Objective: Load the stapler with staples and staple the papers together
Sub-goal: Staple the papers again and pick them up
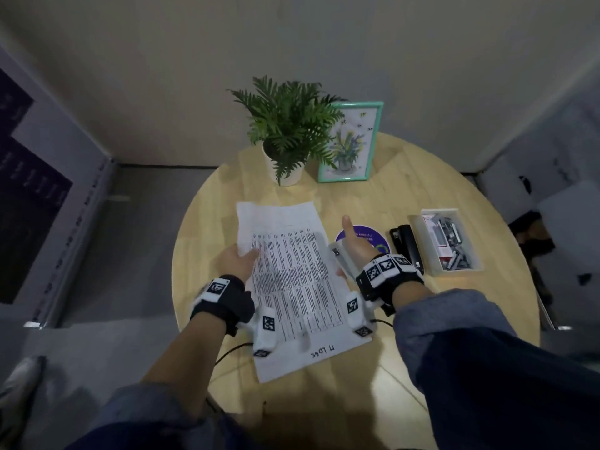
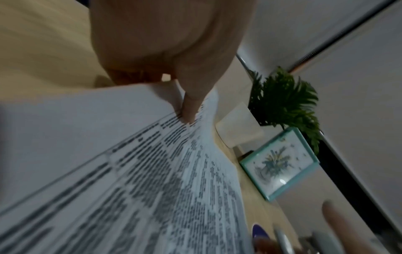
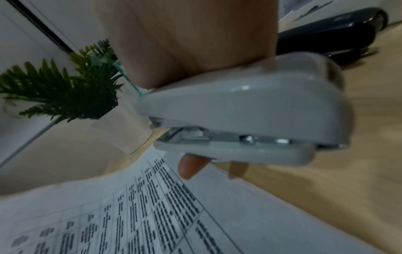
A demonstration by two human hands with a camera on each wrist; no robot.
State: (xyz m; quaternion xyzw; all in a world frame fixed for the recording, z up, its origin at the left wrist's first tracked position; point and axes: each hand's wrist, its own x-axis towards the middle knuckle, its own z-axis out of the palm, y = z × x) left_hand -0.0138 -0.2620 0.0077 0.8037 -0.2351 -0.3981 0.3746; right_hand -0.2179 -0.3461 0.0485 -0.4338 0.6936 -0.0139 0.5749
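Printed papers (image 1: 292,280) (image 2: 121,171) (image 3: 121,214) lie on the round wooden table (image 1: 422,306), their far end lifted. My left hand (image 1: 238,259) (image 2: 189,96) pinches their left edge, thumb on top and fingers beneath. My right hand (image 1: 352,246) holds a small white-grey stapler (image 1: 340,259) (image 3: 250,110) at the papers' right edge, thumb stretched forward; one fingertip (image 3: 189,167) shows under its base. The stapler looks closed. It hovers just above the sheet. A clear box of staples (image 1: 449,240) sits to the right.
A black stapler (image 1: 407,246) (image 3: 330,32) lies between my right hand and the staple box. A purple round sticker (image 1: 363,237) is under my right hand. A potted fern (image 1: 285,131) and a teal picture frame (image 1: 352,142) stand at the table's far edge.
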